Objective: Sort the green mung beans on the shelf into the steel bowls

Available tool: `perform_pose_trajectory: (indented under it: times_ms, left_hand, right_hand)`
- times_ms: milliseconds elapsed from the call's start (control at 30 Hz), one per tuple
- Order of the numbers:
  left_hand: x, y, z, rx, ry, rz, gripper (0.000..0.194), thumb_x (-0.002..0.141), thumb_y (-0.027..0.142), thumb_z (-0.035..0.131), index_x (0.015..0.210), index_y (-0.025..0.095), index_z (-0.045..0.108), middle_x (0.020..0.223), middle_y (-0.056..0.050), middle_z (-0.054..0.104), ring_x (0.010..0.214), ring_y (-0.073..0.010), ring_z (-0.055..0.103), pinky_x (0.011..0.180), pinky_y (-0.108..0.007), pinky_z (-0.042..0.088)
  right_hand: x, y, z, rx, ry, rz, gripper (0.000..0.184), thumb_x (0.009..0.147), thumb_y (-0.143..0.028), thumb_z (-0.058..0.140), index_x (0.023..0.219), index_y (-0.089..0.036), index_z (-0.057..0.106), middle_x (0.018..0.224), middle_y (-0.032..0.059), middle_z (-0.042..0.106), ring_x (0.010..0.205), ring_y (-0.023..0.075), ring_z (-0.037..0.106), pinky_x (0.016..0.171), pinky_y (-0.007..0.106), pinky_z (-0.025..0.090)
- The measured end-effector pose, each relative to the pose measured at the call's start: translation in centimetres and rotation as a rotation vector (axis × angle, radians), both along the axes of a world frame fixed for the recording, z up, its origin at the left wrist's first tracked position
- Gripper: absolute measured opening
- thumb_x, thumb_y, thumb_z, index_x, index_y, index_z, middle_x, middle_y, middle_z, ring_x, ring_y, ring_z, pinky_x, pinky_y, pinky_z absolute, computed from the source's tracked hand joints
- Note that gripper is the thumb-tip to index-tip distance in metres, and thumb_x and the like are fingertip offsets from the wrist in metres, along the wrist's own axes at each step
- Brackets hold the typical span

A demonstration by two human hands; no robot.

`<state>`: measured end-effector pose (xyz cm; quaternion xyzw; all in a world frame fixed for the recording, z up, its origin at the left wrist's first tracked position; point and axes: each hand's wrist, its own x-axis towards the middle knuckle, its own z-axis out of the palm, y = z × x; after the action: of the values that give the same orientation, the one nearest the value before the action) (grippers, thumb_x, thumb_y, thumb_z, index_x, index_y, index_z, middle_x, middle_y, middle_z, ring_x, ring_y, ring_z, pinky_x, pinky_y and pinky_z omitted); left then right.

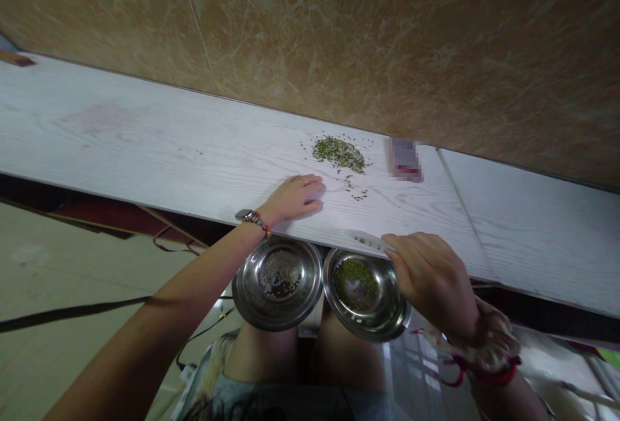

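My left hand (298,197) lies on the white wooden surface with its fingers stretched out, close to a pile of small green beans (336,152). My right hand (433,276) is closed around a thin, pale, flat strip (367,238) at the front edge; its exact kind is unclear. A few dark specks show along the strip. Below it, a steel bowl (400,318) contains green beans (355,283). Beside that bowl, under my left wrist, another steel bowl (245,288) has small whitish grains (279,276) at its bottom. Both bowls sit above my thighs.
A blurred-out rectangular object (405,159) lies right of the pile, near the brown marbled wall (310,33). Stray beans (359,196) are scattered in front of the pile. A brown wooden piece (17,58) is at the far left. A dark strap (72,312) crosses the lower left.
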<state>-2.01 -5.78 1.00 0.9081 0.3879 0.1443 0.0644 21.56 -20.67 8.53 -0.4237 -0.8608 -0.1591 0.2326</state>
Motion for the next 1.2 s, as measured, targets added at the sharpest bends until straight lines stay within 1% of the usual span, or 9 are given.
perform_pose_trajectory:
  times_ms: [200, 367, 433, 500, 600, 733, 833, 967, 1200]
  left_hand:
    - [0.1, -0.1, 0.3, -0.029, 0.016, 0.002, 0.037, 0.088, 0.034, 0.046, 0.119, 0.016, 0.059, 0.137, -0.012, 0.054, 0.126, -0.0256, 0.049, 0.107, -0.043, 0.039]
    - [0.1, -0.1, 0.3, -0.026, 0.014, 0.004, 0.037, 0.088, 0.033, 0.046, 0.119, 0.017, 0.058, 0.137, -0.011, 0.054, 0.126, -0.0248, 0.049, 0.107, -0.043, 0.039]
    - [0.1, 0.0, 0.2, -0.022, 0.016, 0.002, 0.037, 0.088, 0.033, 0.046, 0.119, 0.018, 0.058, 0.137, -0.011, 0.054, 0.127, -0.0247, 0.049, 0.107, -0.043, 0.039]
    - [0.0, 0.0, 0.0, -0.018, 0.012, -0.003, 0.037, 0.088, 0.034, 0.046, 0.119, 0.019, 0.058, 0.136, -0.010, 0.055, 0.127, -0.0246, 0.049, 0.107, -0.043, 0.039]
    - [-0.2, 0.0, -0.2, -0.004, -0.008, 0.000, 0.035, 0.088, 0.034, 0.047, 0.119, 0.022, 0.058, 0.135, -0.008, 0.056, 0.126, -0.0239, 0.049, 0.107, -0.042, 0.039]
    - [-0.3, -0.1, -0.3, 0.003, -0.003, 0.002, 0.036, 0.089, 0.035, 0.047, 0.121, 0.020, 0.057, 0.137, -0.009, 0.054, 0.127, -0.0234, 0.049, 0.106, -0.041, 0.038]
    - [-0.4, -0.2, -0.4, -0.004, 0.012, 0.018, 0.038, 0.089, 0.036, 0.048, 0.121, 0.018, 0.056, 0.139, -0.010, 0.053, 0.128, -0.0237, 0.048, 0.107, -0.040, 0.038]
    - [-0.4, -0.1, -0.4, 0.015, 0.000, 0.016, 0.036, 0.089, 0.035, 0.049, 0.120, 0.021, 0.056, 0.138, -0.008, 0.054, 0.128, -0.0221, 0.048, 0.106, -0.039, 0.038]
    - [-0.2, -0.3, -0.1, -0.003, 0.018, 0.027, 0.037, 0.088, 0.034, 0.050, 0.121, 0.019, 0.056, 0.139, -0.009, 0.053, 0.126, -0.0235, 0.050, 0.106, -0.039, 0.039]
  right_hand:
    - [-0.3, -0.9, 1.0, -0.068, 0.030, 0.063, 0.023, 0.093, -0.013, 0.044, 0.076, -0.016, 0.060, 0.061, 0.0013, 0.056, 0.060, 0.0147, 0.046, 0.059, 0.030, 0.035]
    - [0.0, -1.2, 1.4, -0.129, 0.058, 0.073, 0.024, 0.093, -0.013, 0.043, 0.076, -0.017, 0.059, 0.063, 0.0013, 0.059, 0.059, 0.0131, 0.047, 0.060, 0.029, 0.036]
    - [0.2, -1.1, 1.4, -0.115, 0.062, 0.057, 0.023, 0.092, -0.013, 0.043, 0.077, -0.017, 0.060, 0.065, 0.0010, 0.060, 0.059, 0.0128, 0.047, 0.060, 0.029, 0.037]
    - [0.7, -0.7, 1.3, -0.062, 0.060, 0.033, 0.019, 0.091, -0.013, 0.045, 0.081, -0.017, 0.060, 0.066, 0.0007, 0.061, 0.060, 0.0132, 0.049, 0.062, 0.029, 0.038]
    - [1.6, 0.4, 0.8, 0.072, 0.040, -0.027, 0.013, 0.090, -0.014, 0.049, 0.090, -0.016, 0.061, 0.067, 0.0014, 0.063, 0.065, 0.0153, 0.053, 0.066, 0.029, 0.040]
    - [3.1, 2.5, -0.5, 0.216, -0.008, -0.140, 0.016, 0.090, -0.016, 0.048, 0.094, -0.017, 0.063, 0.072, 0.0035, 0.067, 0.071, 0.0184, 0.056, 0.070, 0.032, 0.039]
    - [3.9, 3.8, -1.7, 0.234, -0.032, -0.203, 0.017, 0.090, -0.017, 0.048, 0.093, -0.018, 0.065, 0.070, 0.0040, 0.067, 0.070, 0.0191, 0.056, 0.071, 0.033, 0.037]
    - [4.2, 4.6, -2.8, 0.238, -0.050, -0.249, 0.018, 0.090, -0.018, 0.048, 0.093, -0.019, 0.065, 0.069, 0.0035, 0.067, 0.069, 0.0192, 0.056, 0.073, 0.034, 0.036]
    - [4.1, 5.4, -3.1, 0.220, -0.032, -0.213, 0.020, 0.091, -0.018, 0.047, 0.091, -0.018, 0.067, 0.073, 0.0040, 0.069, 0.072, 0.0188, 0.058, 0.073, 0.033, 0.037]
